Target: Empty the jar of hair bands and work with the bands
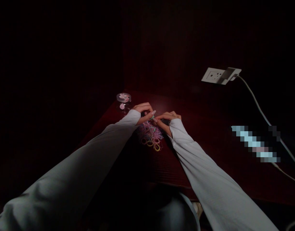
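Note:
Close together over the table, my left hand (pixel 144 111) and my right hand (pixel 165 120) meet at the fingertips. Between thumb and fingers my left hand pinches a small green hair tie (pixel 151 118). My right thumb and finger are pressed together against its right side. Just below both hands lies a pile of thin pastel elastic bands (pixel 149 130), pink, purple and blue. Several ring-shaped hair ties (pixel 157 147), yellowish and pink, rest at its near edge. My fingers partly hide the green tie, and the light is dim.
A clear round jar (pixel 123 102) with pink-patterned pieces stands left of my left hand. On the right are a wall socket (pixel 213 76) with a plugged-in charger (pixel 231 74), its white cable (pixel 255 101), and a blurred-out bright device (pixel 255 144) on the dark red table (pixel 209 154).

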Demonstrator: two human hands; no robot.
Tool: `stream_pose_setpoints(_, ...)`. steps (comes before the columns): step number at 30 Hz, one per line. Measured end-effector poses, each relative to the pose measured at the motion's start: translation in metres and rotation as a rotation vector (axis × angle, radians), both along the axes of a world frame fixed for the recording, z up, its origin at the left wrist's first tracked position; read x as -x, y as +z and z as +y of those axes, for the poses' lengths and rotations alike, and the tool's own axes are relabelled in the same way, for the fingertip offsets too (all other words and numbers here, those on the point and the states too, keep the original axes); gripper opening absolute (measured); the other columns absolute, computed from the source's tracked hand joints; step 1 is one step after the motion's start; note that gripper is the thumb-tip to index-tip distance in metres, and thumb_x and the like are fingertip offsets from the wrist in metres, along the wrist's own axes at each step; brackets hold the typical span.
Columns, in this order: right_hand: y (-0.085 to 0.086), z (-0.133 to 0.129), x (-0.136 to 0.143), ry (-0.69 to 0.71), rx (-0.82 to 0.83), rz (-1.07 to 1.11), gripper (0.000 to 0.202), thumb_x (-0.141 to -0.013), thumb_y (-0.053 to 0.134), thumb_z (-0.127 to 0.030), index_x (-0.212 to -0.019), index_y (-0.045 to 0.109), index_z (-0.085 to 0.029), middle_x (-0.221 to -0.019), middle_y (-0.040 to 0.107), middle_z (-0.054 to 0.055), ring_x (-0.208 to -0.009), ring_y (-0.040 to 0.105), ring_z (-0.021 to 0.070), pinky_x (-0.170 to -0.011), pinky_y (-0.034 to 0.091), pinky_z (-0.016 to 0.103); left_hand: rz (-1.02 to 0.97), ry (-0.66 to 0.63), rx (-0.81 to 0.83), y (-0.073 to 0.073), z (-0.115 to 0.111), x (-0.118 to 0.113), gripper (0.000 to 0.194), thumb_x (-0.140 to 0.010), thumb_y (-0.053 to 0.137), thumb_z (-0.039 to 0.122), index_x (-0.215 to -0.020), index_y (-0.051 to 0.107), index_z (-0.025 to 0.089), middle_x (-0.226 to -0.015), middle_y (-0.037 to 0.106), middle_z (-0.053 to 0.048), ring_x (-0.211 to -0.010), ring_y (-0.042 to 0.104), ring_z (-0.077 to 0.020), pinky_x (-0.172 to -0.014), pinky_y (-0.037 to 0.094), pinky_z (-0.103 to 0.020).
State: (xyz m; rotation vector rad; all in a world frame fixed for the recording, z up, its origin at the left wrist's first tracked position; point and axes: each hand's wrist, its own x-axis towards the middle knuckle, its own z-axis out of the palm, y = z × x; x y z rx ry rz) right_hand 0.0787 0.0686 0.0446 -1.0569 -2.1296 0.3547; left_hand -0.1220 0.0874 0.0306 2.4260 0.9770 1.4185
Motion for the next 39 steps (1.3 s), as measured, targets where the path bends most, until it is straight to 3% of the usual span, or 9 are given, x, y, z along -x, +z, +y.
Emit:
stream_pose_setpoints(6,0.004,0.004,-0.006,-0.010,-0.026,0.010,0.024,-0.089,0.068,-0.051,-0.090,0.081,-0.031,-0.092,0.076,0.003,-0.094,0.057,0.0243,-0.096,0.029,0.045,-0.014,0.048,-0.004,0.000,0.000,0.000,0.034,-0.098,0.054,0.040,-0.076,0.064,0.017,-0.078,0.062,-0.003,-0.066,0.052,-0.0126,-0.066,0.046,-0.027)
stream_pose_setpoints(13,0.002,0.015,-0.010,-0.039,0.004,0.138,0.026,-0.086,0.069,-0.051,-0.085,0.079,-0.027,-0.087,0.075,0.003,-0.091,0.060,0.0224,-0.092,0.039,0.041,-0.038,0.039,-0.034,-0.001,0.002,0.001,0.031,-0.099,0.053,0.037,-0.080,0.066,0.016,-0.081,0.063,-0.004,-0.070,0.055,-0.0132,-0.069,0.045,-0.027)
stream_pose_setpoints(18,-0.003,0.015,-0.005,0.033,0.130,0.233,0.040,-0.091,0.057,-0.059,-0.086,0.079,-0.026,-0.088,0.075,0.004,-0.087,0.065,0.0213,-0.086,0.047,0.036,-0.018,0.029,-0.005,0.000,0.001,0.001,0.029,-0.098,0.054,0.036,-0.081,0.066,0.016,-0.082,0.064,-0.005,-0.074,0.056,-0.0144,-0.071,0.046,-0.028)
stream_pose_setpoints(22,-0.007,0.011,0.001,0.040,0.173,0.226,0.041,-0.085,0.063,-0.064,-0.086,0.080,-0.026,-0.084,0.075,0.004,-0.091,0.066,0.0234,-0.092,0.049,0.039,-0.013,0.022,0.007,0.001,0.000,0.001,0.028,-0.098,0.054,0.036,-0.081,0.066,0.017,-0.083,0.064,-0.005,-0.078,0.059,-0.0156,-0.074,0.048,-0.029)
stream_pose_setpoints(27,-0.008,0.018,0.005,0.156,0.535,0.595,0.066,-0.084,0.051,-0.079,-0.095,0.078,-0.020,-0.085,0.077,0.010,-0.086,0.073,0.0245,-0.084,0.058,0.040,-0.014,0.035,-0.001,0.000,0.001,0.001,0.028,-0.098,0.053,0.036,-0.081,0.065,0.016,-0.083,0.064,-0.005,-0.075,0.057,-0.0149,-0.071,0.048,-0.029)
stream_pose_setpoints(29,-0.007,0.023,0.004,0.196,0.615,0.685,0.069,-0.079,0.057,-0.081,-0.093,0.077,-0.017,-0.084,0.077,0.012,-0.085,0.074,0.0263,-0.082,0.060,0.041,-0.018,0.041,-0.007,0.000,0.001,0.000,0.029,-0.098,0.053,0.036,-0.080,0.065,0.016,-0.084,0.064,-0.005,-0.072,0.055,-0.0140,-0.069,0.046,-0.028)
stream_pose_setpoints(34,-0.008,0.025,0.002,0.207,0.653,0.708,0.057,-0.068,0.078,-0.070,-0.088,0.077,-0.017,-0.080,0.076,0.010,-0.086,0.075,0.0251,-0.088,0.060,0.040,-0.018,0.026,-0.019,0.000,0.000,0.000,0.029,-0.098,0.053,0.036,-0.081,0.066,0.016,-0.084,0.065,-0.005,-0.069,0.053,-0.0131,-0.067,0.045,-0.027)
stream_pose_setpoints(39,-0.011,0.028,0.003,0.198,0.646,0.689,0.056,-0.075,0.070,-0.071,-0.086,0.076,-0.017,-0.081,0.076,0.011,-0.091,0.074,0.0256,-0.090,0.060,0.043,-0.006,0.020,-0.008,-0.002,0.005,0.001,0.032,-0.098,0.052,0.041,-0.083,0.067,0.017,-0.085,0.066,-0.006,-0.071,0.055,-0.0143,-0.066,0.046,-0.027)
